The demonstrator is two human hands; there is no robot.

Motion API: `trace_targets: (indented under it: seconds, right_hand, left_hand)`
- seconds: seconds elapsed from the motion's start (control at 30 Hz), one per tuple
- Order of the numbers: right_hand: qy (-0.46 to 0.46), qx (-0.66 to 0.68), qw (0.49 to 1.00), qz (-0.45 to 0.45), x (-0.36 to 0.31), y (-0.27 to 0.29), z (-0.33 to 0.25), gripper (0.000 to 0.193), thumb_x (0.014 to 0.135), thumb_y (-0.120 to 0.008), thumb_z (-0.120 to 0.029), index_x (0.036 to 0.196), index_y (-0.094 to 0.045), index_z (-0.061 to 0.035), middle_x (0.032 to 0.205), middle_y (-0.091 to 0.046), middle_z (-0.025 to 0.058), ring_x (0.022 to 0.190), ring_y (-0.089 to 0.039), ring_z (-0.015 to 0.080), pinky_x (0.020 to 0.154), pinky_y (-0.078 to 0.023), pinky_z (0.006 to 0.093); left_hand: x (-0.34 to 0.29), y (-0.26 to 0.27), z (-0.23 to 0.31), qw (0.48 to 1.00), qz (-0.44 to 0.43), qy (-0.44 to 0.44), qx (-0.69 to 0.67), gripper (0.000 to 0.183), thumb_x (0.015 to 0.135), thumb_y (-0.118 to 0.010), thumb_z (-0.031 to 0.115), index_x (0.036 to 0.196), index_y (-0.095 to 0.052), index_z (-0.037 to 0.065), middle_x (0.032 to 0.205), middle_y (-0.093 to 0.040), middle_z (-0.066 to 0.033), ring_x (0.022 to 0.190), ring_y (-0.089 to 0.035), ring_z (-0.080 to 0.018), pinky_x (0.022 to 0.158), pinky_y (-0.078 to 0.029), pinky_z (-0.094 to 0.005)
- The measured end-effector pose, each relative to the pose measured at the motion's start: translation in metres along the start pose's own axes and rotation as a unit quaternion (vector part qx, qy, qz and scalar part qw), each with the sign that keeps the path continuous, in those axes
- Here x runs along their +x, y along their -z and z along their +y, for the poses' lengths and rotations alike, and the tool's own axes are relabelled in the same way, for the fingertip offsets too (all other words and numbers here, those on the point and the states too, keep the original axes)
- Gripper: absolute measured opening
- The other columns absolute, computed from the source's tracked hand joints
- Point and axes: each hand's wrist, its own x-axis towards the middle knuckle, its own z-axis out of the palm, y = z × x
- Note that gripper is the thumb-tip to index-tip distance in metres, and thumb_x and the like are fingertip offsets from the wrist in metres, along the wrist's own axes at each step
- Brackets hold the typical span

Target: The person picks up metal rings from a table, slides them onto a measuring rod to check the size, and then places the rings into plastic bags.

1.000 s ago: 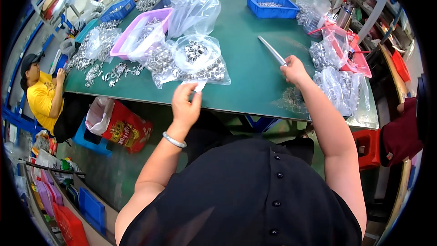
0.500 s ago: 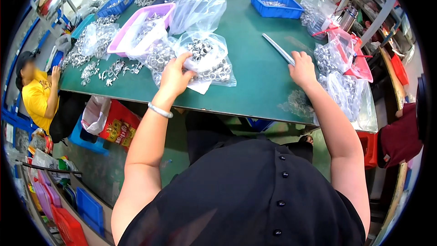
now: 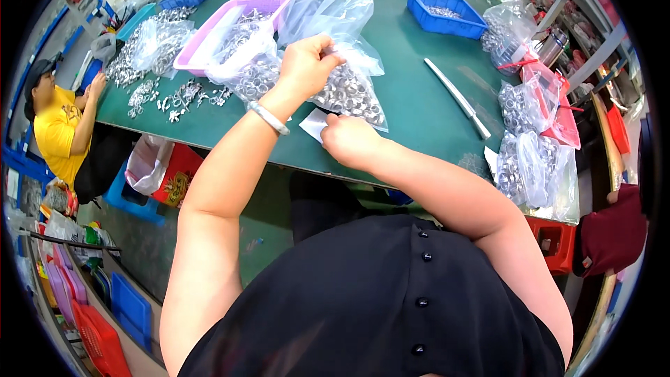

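Note:
My left hand (image 3: pixel 307 68) is closed on the upper edge of a clear plastic bag (image 3: pixel 380 117), which lies partly full of silvery metal rings (image 3: pixel 347 91). Just below the bag, my right hand (image 3: pixel 351 141) pinches a small white paper slip (image 3: pixel 313 124) lying by the table's near edge. To the right of both hands a slim silvery rod (image 3: pixel 457 98) rests on the green table (image 3: pixel 412 146), untouched. Another clear bag of rings (image 3: pixel 255 82) sits against the left wrist's far side. The fingertips of my left hand are partly hidden.
A pink basket (image 3: pixel 188 56) with rings and loose heaps of metal parts (image 3: pixel 183 98) stand to the left. At the back right is a blue basket (image 3: pixel 447 24); filled bags (image 3: pixel 534 160) line the right edge. A person in yellow (image 3: pixel 59 126) sits at the left.
My right hand has let go of the rod and moved left to the paper slip. My left hand has moved up and right along the bag's edge. The view has shifted slightly.

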Motion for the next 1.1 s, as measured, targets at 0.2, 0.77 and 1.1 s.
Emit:
trace_targets:
  seconds: [0.2,0.77,1.1]
  right_hand:
    - [0.079,-0.017,0.997,-0.005,-0.007,0.004,0.009,0.01,0.063,-0.054,-0.011,0.065,-0.058,-0.0023,0.073,-0.056,0.0125,0.064,-0.059,0.0271,0.055,-0.049,0.0359]
    - [-0.06,-0.017,0.995,0.076,0.04,0.083,0.114,0.031,0.075,-0.059,-0.018,0.104,-0.056,-0.0092,0.1,-0.055,0.0117,0.093,-0.055,0.0268,0.078,-0.045,0.0343]
    - [-0.392,0.548,0.734,0.083,0.027,0.048,0.128,0.044,0.065,-0.055,-0.002,0.108,-0.047,-0.0017,0.061,-0.052,0.0046,0.044,-0.044,0.0113,0.039,-0.033,0.0246]
  left_hand:
    - [-0.01,0.014,-0.001,0.992,-0.103,0.008,0.065,0.023,0.069,-0.068,0.012,0.088,-0.062,0.001,0.071,-0.059,-0.0089,0.06,-0.053,-0.0122,0.056,-0.043,-0.0259]
    - [0.014,0.03,-0.01,0.914,-0.142,0.377,-0.042,0.037,0.078,-0.059,0.036,0.091,-0.058,0.001,0.063,-0.052,-0.0039,0.048,-0.047,-0.01,0.04,-0.036,-0.022]
    - [0.021,0.026,0.001,0.942,-0.088,0.298,-0.127,0.032,0.075,-0.048,0.003,0.107,-0.054,0.001,0.064,-0.051,0.0001,0.05,-0.043,-0.0062,0.043,-0.034,-0.0195]
